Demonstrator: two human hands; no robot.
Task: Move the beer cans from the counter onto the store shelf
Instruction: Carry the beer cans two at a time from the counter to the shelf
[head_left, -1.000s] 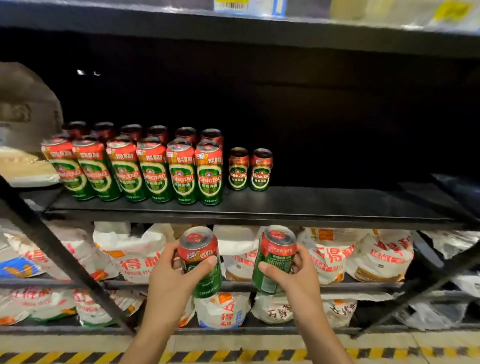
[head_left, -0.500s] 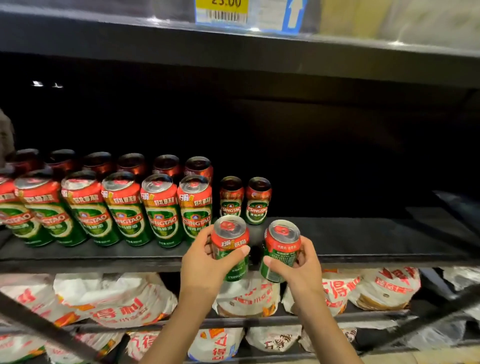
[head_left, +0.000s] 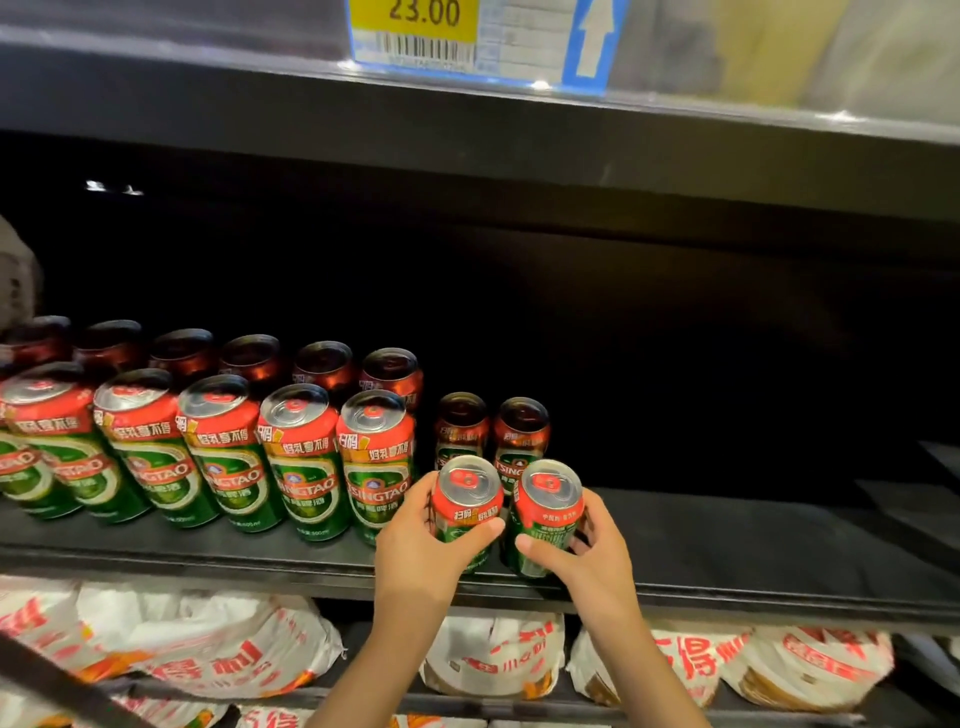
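My left hand (head_left: 421, 551) grips a red-and-green beer can (head_left: 466, 496), and my right hand (head_left: 587, 551) grips a second can (head_left: 548, 501) beside it. Both cans stand upright at the front edge of the black shelf (head_left: 727, 566), just right of a front row of several cans (head_left: 301, 457). A darker back row (head_left: 249, 358) stands behind them. Two more cans (head_left: 491, 426) stand directly behind the two I hold. Whether the held cans rest on the shelf, I cannot tell.
The shelf stretches bare and dark to the right of my hands. The shelf above carries a yellow price label (head_left: 415, 26) on its front edge. White printed bags (head_left: 208, 654) fill the shelf below. A black diagonal brace (head_left: 62, 686) crosses the lower left.
Both hands have risen from in front of the lower shelf to the can shelf's front edge, carrying their cans inward. The view has moved closer and tilted up.
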